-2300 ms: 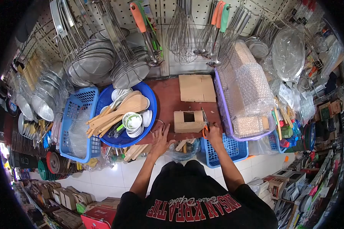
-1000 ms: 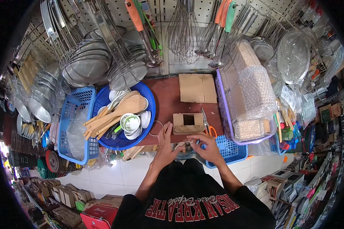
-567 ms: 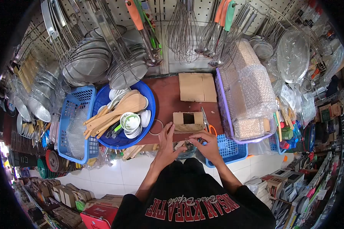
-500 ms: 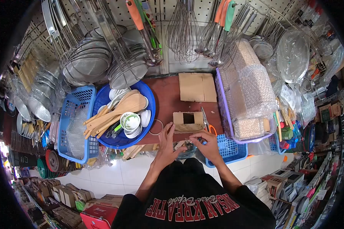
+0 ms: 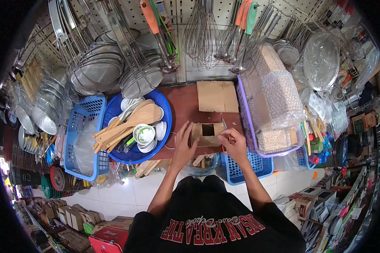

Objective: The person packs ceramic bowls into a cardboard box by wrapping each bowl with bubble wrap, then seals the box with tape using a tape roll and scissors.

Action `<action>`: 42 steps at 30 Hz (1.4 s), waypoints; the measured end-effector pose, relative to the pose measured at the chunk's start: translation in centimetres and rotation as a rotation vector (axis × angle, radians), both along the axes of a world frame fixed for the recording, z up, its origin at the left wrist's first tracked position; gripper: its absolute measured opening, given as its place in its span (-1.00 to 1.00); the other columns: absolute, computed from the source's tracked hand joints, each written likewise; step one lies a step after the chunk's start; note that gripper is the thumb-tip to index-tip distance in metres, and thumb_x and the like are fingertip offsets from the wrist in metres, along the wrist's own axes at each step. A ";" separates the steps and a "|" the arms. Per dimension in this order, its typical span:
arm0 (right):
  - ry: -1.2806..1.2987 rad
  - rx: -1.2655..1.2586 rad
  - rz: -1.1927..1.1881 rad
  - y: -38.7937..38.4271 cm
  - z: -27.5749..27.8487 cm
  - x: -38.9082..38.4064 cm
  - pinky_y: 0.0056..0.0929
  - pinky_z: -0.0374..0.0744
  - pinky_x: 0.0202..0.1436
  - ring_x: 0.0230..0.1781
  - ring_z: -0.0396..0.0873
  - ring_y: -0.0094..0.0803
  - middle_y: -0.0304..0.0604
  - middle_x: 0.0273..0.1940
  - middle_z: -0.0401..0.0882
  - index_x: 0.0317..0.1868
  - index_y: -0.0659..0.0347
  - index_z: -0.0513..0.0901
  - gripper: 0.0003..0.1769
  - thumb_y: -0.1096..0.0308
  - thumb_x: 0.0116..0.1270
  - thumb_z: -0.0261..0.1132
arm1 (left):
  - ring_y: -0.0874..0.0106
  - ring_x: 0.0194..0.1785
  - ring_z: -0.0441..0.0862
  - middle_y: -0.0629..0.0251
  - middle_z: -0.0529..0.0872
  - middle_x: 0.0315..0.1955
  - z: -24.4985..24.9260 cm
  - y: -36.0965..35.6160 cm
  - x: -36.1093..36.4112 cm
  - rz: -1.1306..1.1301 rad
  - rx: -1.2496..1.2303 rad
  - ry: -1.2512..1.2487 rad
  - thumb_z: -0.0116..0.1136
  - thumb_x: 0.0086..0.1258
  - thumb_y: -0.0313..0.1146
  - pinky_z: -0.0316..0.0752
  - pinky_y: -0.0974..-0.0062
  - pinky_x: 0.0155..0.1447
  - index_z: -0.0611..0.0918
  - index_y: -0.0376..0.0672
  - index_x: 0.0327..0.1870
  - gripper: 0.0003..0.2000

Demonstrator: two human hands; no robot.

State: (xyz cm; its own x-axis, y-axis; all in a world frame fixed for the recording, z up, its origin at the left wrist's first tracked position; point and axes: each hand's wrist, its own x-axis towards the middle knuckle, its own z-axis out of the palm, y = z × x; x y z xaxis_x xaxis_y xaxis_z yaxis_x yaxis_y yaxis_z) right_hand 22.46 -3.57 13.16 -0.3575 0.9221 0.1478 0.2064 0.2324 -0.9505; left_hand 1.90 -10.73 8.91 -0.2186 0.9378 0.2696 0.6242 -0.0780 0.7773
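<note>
A small cardboard box [image 5: 202,141] with a dark rectangular opening on top stands on the brown tabletop between my hands. My left hand [image 5: 182,145] is at its left side, fingers stretched upward and apart, thumb near the front corner. At the box's right edge is my right hand [image 5: 235,145], thumb and fingers bent together; what lies between the fingertips, if anything, is too small to make out. Scissors [image 5: 224,122] with orange handles lie just right of the box, partly hidden behind my right hand.
A flat cardboard piece [image 5: 217,97] lies behind the box. Left stands a blue basin [image 5: 166,120] of wooden spoons and ladles; right, a purple basket [image 5: 243,107] of bubble-wrapped packages. A blue basket [image 5: 261,169] sits below the table edge. Whisks [image 5: 202,38] and strainers hang above.
My right hand has moved up and right from in front of the box to its right edge, now covering part of the scissors. My left hand has risen slightly along the left side.
</note>
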 end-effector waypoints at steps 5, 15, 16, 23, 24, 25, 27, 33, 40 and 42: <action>-0.124 0.031 0.081 1.6 -0.5 -0.5 -0.61 0.48 -0.36 -0.35 0.54 -0.69 -0.30 -0.30 0.66 -0.17 0.26 0.70 -0.84 0.47 0.28 0.49 | 0.11 0.38 0.44 0.15 0.55 0.29 -2.7 1.3 0.2 0.003 0.049 -0.045 0.28 0.33 -0.47 0.27 0.15 0.44 0.53 -0.16 0.33 -0.51; -0.283 0.216 0.231 3.8 -2.5 -2.7 -0.45 0.57 -0.27 -0.39 0.61 -0.42 -0.14 -0.33 0.65 -0.15 0.29 0.69 -0.73 0.40 0.18 0.54 | 0.14 0.35 0.49 0.22 0.67 0.18 -4.9 0.9 0.5 0.089 0.184 0.186 0.33 0.30 -0.43 0.33 0.10 0.39 0.72 -0.18 0.04 -0.72; -0.309 0.235 0.235 3.9 -2.6 -2.8 -0.43 0.58 -0.26 -0.39 0.61 -0.39 -0.12 -0.33 0.65 -0.15 0.28 0.69 -0.73 0.40 0.18 0.54 | 0.14 0.35 0.49 0.23 0.67 0.18 -5.0 0.8 0.5 0.099 0.195 0.201 0.33 0.29 -0.42 0.33 0.08 0.38 0.72 -0.18 0.03 -0.72; -0.338 0.220 0.233 4.2 -2.3 -2.7 -0.34 0.61 -0.20 -0.34 0.67 -0.26 -0.08 -0.30 0.66 -0.14 0.28 0.68 -0.73 0.41 0.17 0.51 | 0.13 0.35 0.47 0.27 0.66 0.17 -5.2 0.9 0.6 0.112 0.244 0.264 0.33 0.29 -0.40 0.34 0.03 0.36 0.71 -0.17 -0.05 -0.77; -0.363 0.223 0.221 4.2 -2.4 -2.7 -0.32 0.61 -0.19 -0.34 0.67 -0.25 -0.08 -0.29 0.67 -0.14 0.27 0.69 -0.72 0.39 0.17 0.51 | 0.12 0.35 0.47 0.27 0.65 0.17 -5.1 0.9 0.6 0.108 0.238 0.272 0.33 0.29 -0.40 0.33 0.03 0.37 0.71 -0.17 -0.05 -0.78; -0.389 0.225 0.208 4.1 -2.5 -2.8 -0.31 0.61 -0.18 -0.33 0.68 -0.23 -0.08 -0.28 0.67 -0.14 0.26 0.69 -0.72 0.38 0.17 0.52 | 0.12 0.36 0.46 0.27 0.65 0.16 -5.0 1.0 0.7 0.104 0.232 0.291 0.32 0.30 -0.40 0.32 0.02 0.37 0.71 -0.17 -0.05 -0.78; -0.441 0.232 0.188 3.9 -2.4 -3.0 -0.28 0.62 -0.17 -0.31 0.69 -0.20 -0.09 -0.27 0.68 -0.14 0.23 0.69 -0.71 0.34 0.16 0.52 | 0.11 0.37 0.44 0.26 0.64 0.16 -4.7 1.0 0.7 0.096 0.220 0.331 0.31 0.31 -0.41 0.31 -0.01 0.38 0.71 -0.16 -0.05 -0.79; -0.506 0.266 0.168 3.9 -2.9 -3.4 -0.24 0.63 -0.14 -0.26 0.71 -0.16 -0.10 -0.24 0.70 -0.13 0.16 0.71 -0.70 0.29 0.14 0.52 | 0.10 0.42 0.37 0.19 0.59 0.16 -4.6 1.2 0.6 -0.002 0.243 0.354 0.26 0.24 -0.52 0.23 -0.11 0.41 0.72 -0.15 -0.02 -0.73; -0.450 0.199 0.270 5.1 -3.7 -2.8 -0.29 0.66 -0.13 -0.20 0.76 -0.20 -0.03 -0.18 0.74 -0.10 0.23 0.72 -0.72 0.36 0.19 0.49 | 0.07 0.49 0.28 0.16 0.57 0.22 -4.3 1.1 0.8 -0.076 0.170 0.326 0.19 0.22 -0.62 0.14 -0.12 0.49 0.77 -0.12 -0.03 -0.68; -0.435 0.178 0.277 5.4 -4.2 -2.8 -0.25 0.66 -0.11 -0.19 0.75 -0.16 -0.01 -0.19 0.74 -0.12 0.22 0.72 -0.75 0.35 0.20 0.47 | 0.07 0.50 0.28 0.15 0.56 0.23 -3.9 1.1 0.8 -0.101 0.135 0.306 0.17 0.21 -0.63 0.13 -0.12 0.49 0.80 -0.12 -0.07 -0.69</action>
State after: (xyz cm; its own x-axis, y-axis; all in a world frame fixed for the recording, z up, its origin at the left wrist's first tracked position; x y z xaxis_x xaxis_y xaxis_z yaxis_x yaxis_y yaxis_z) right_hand 19.66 1.84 8.92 -0.6468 0.7588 0.0774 0.4796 0.4835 -0.7323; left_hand 2.68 -9.64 5.02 -0.0165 0.9019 0.4315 0.8105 -0.2407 0.5340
